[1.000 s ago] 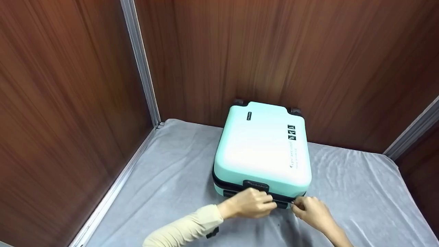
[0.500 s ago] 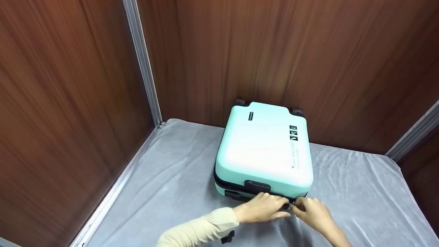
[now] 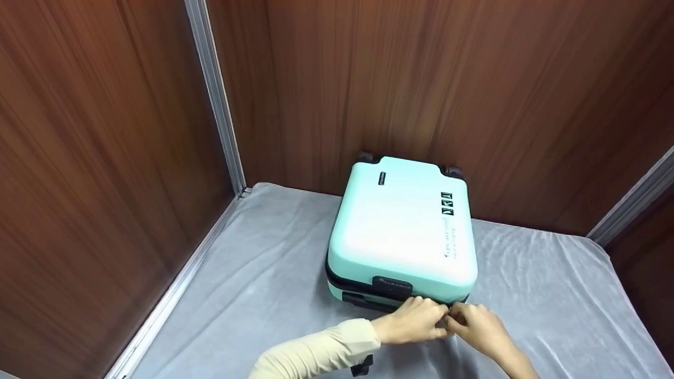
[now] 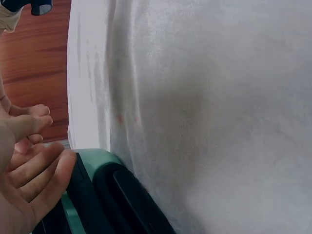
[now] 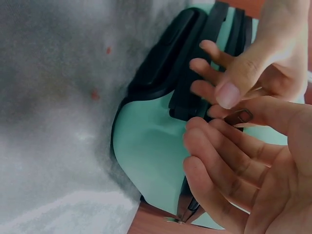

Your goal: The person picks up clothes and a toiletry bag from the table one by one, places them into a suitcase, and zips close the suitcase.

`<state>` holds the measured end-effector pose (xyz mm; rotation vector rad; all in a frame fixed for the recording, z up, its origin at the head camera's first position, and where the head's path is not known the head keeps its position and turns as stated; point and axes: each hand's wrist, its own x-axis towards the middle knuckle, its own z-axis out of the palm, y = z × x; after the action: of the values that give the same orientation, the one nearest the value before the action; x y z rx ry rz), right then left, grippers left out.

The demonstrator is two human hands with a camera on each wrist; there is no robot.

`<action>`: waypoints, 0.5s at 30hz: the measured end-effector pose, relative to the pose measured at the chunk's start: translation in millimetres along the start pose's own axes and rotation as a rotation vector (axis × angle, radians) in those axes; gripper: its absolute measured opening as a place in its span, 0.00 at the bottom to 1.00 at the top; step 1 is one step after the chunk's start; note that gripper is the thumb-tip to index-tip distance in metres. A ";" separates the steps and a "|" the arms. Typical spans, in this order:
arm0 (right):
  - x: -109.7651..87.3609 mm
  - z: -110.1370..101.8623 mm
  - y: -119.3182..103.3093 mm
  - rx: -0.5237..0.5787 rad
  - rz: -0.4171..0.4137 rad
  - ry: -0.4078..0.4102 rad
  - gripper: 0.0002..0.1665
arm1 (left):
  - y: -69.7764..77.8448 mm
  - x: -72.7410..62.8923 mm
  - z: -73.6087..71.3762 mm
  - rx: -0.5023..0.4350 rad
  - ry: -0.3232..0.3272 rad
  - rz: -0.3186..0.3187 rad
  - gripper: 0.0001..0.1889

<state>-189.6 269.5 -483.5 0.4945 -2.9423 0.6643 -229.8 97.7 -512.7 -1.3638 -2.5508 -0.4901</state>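
Observation:
A mint-green hard-shell suitcase point(image 3: 403, 226) lies flat on the grey cloth, its zipped side toward me. At its near right corner my right hand point(image 3: 479, 327) pinches a small dark metal zipper pull point(image 5: 239, 117) between thumb and finger, other fingers curved beside the zip. My left hand point(image 3: 413, 321) is right next to it, fingertips over the dark band at the suitcase's edge, thumb near the zipper pull. In the left wrist view the left fingers point(image 4: 41, 178) look loosely bent and hold nothing. A black carry handle point(image 5: 168, 56) runs along the near side, partly covered by the hands in the head view.
Grey cloth point(image 3: 274, 252) spreads around the suitcase, with folds on both sides. Brown wood-grain panels point(image 3: 337, 95) rise behind and to the left, joined by a metal corner post point(image 3: 216, 89). Black wheels point(image 3: 454, 172) sit at the suitcase's far end, close to the back panel.
My left hand has slid right along the suitcase's near edge until it meets the right hand. The right hand stays at the corner with the zipper pull; the suitcase keeps its place.

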 end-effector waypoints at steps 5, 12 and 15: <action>-0.2 -1.5 3.3 0.038 -0.060 -0.027 0.12 | 1.5 1.0 2.1 0.036 0.039 0.009 0.13; 0.8 -7.6 6.6 0.116 -0.187 -0.050 0.12 | 4.1 1.1 2.8 0.076 0.076 -0.069 0.14; 2.1 -8.9 1.6 0.107 -0.174 0.075 0.21 | 7.4 2.7 2.3 0.062 0.068 -0.117 0.15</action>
<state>-192.0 274.0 -475.8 0.7088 -2.7643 0.8031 -225.2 104.5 -512.6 -1.1617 -2.5787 -0.4641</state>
